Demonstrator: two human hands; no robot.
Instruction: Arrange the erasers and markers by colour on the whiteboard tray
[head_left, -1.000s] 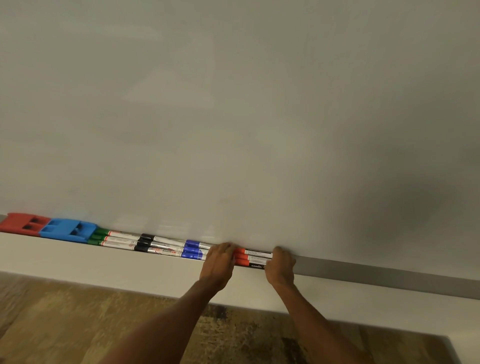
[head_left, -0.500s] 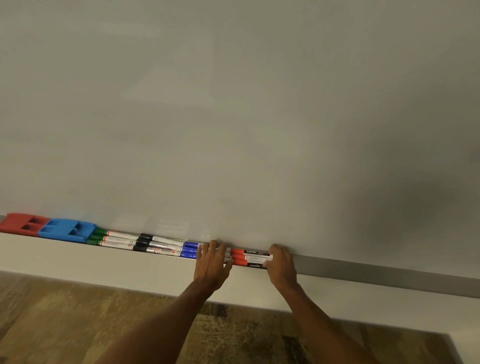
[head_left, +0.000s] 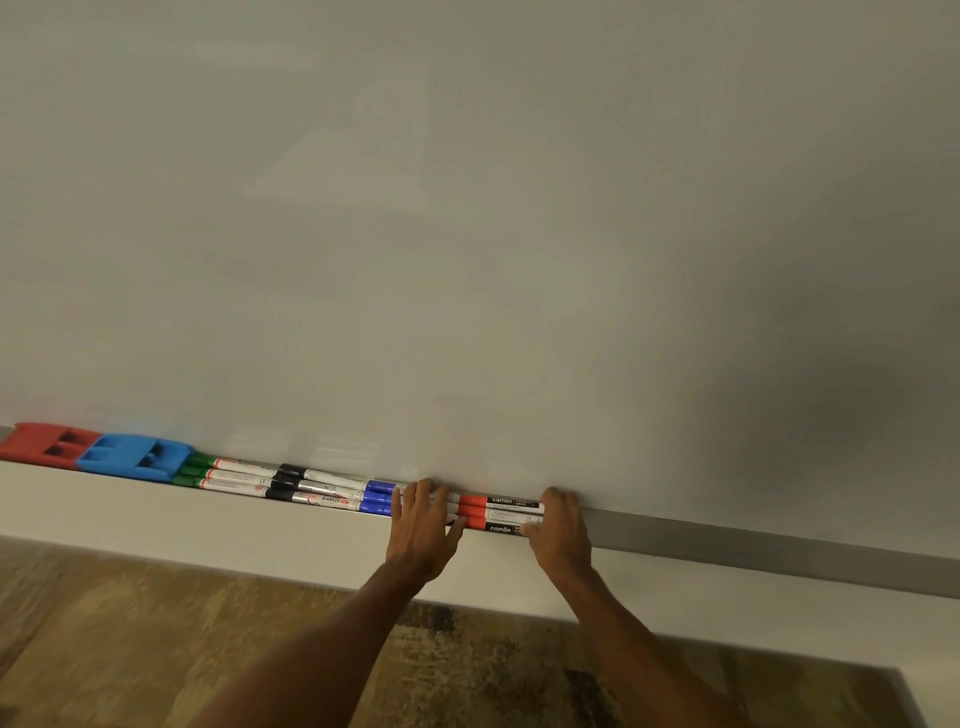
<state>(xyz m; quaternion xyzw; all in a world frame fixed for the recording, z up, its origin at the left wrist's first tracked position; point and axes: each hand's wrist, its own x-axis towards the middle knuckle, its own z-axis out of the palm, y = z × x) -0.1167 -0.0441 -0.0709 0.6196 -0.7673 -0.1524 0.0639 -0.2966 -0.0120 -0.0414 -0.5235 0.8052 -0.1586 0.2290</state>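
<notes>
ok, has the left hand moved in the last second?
Yes. The left hand slid slightly left along the tray, toward the blue eraser, which stayed put.

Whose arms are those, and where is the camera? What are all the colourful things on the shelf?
Those are a person's two bare hands, no machine. The camera sits on their head, looking down. In front is a whiteboard with a tray under it. On the tray lie a red eraser, a blue eraser, then green markers, black markers, blue markers and red markers. The left hand lies flat across markers; the right hand touches the red ones' end. Nothing is lifted.
</notes>
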